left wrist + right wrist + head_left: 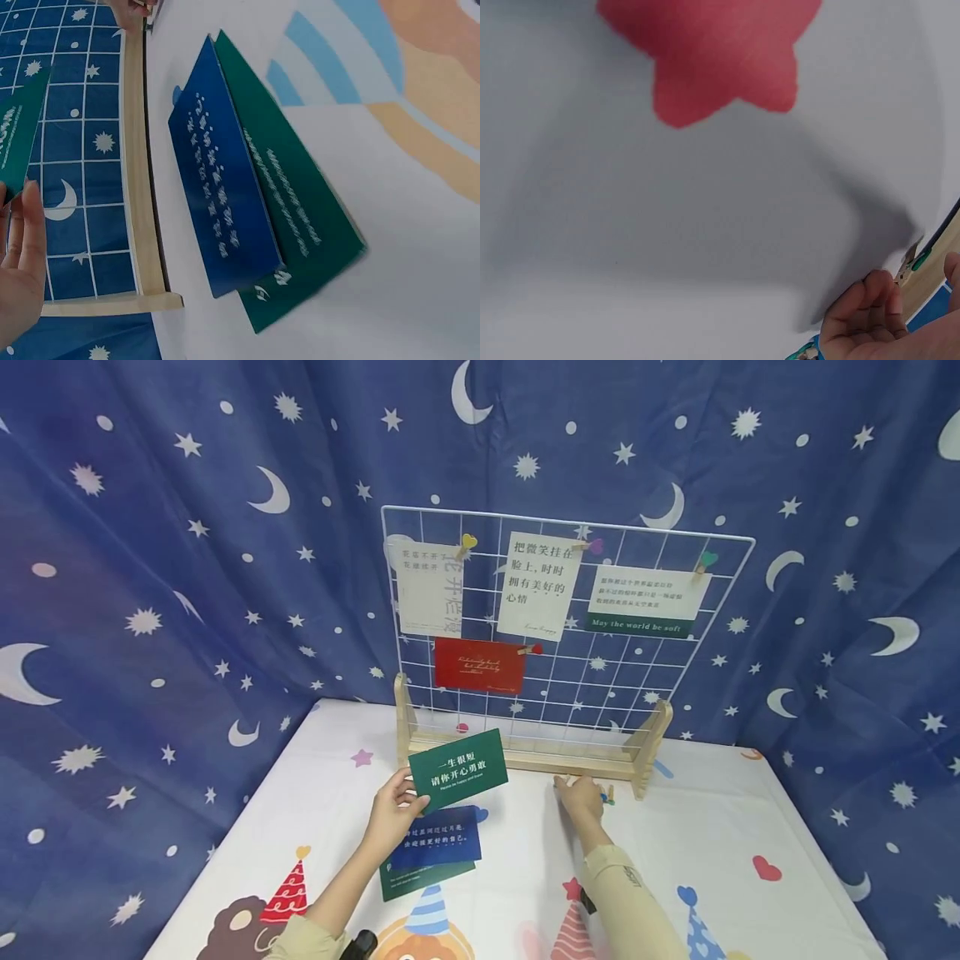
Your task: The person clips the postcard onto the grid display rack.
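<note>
My left hand (397, 814) pinches a dark green card (459, 770) with white lettering by its left edge, thumb in front. This card is held up above a blue card (438, 837), which overlaps another green card (420, 878) on the table. My right hand (581, 800) is down at the front of the rack's wooden base, its fingers bent and its thumb apart from them. Just beyond those fingertips, a small wooden clothespin with a green piece (913, 261) shows in the right wrist view. More small clothespins (607, 795) lie beside that hand, partly hidden by it.
A white wire grid rack (570, 672) stands on wooden feet before a starry blue curtain (187, 527). Heart clothespins hold three pale cards and a red card (476, 666) on it. The white tablecloth (712, 827) has printed party figures.
</note>
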`<state>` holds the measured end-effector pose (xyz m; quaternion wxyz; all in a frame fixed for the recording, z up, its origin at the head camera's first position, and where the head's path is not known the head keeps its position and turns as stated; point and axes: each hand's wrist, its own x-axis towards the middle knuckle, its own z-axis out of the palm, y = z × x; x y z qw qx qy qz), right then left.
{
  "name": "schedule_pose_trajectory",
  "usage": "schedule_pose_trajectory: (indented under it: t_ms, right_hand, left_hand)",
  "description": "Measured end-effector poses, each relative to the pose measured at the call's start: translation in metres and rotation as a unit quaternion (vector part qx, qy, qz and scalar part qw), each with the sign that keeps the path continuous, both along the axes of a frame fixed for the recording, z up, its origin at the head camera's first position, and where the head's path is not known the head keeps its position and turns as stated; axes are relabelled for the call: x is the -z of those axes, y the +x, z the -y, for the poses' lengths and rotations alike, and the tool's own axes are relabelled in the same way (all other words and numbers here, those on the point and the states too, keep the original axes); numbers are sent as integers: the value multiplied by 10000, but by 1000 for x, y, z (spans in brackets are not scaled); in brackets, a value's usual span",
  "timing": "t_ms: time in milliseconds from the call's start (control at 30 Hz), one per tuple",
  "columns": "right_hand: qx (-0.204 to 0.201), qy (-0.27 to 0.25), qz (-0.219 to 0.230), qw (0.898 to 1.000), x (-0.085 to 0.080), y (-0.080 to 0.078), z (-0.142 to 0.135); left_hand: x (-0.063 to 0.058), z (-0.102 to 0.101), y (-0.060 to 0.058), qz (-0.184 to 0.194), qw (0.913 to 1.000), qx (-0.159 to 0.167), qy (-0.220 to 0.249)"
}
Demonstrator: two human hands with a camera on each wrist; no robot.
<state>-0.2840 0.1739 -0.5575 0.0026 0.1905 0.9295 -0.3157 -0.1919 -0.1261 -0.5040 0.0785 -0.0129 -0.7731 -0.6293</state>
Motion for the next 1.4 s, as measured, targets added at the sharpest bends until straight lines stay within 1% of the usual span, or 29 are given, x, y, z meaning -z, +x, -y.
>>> schedule_pose_trajectory:
  t_ms: [100, 167, 300, 433, 733, 933, 1067, 1300, 1400]
  right_hand:
    - [14, 15, 69, 10000, -1, -1, 0]
    - [25, 17, 112, 9999, -3, -1, 0]
    - [4, 13, 245, 9997, -5, -1, 0]
    - [42, 14, 308, 9995, -5, -1, 1]
    - [133, 66, 385, 9991, -2, -4, 1]
    - [247, 112, 420, 9987, -3, -4, 0]
    - [270, 103, 349, 9990, -3, -3, 0]
    - [231, -29, 184, 9996, -1, -1, -1]
    - [179, -113, 108, 9997, 0, 0, -2]
  left_hand:
    - [-2, -4, -5, -62, 9995, 153, 259]
    - [-5, -7, -8, -139, 9989, 193, 398]
    - [-11, -13, -12, -271, 9981, 223, 512]
    - [-15, -18, -16, -299, 9974, 293, 586]
    - [-20, -25, -22, -219, 9975, 340, 582]
    - [-24, -28, -24, -309, 9967, 457, 599]
    - [-25, -29, -26, -338, 9966, 463, 598]
    - [-25, -30, -28, -221, 9965, 430, 676]
    - [-26, -30, -28, -276, 9965, 420, 673]
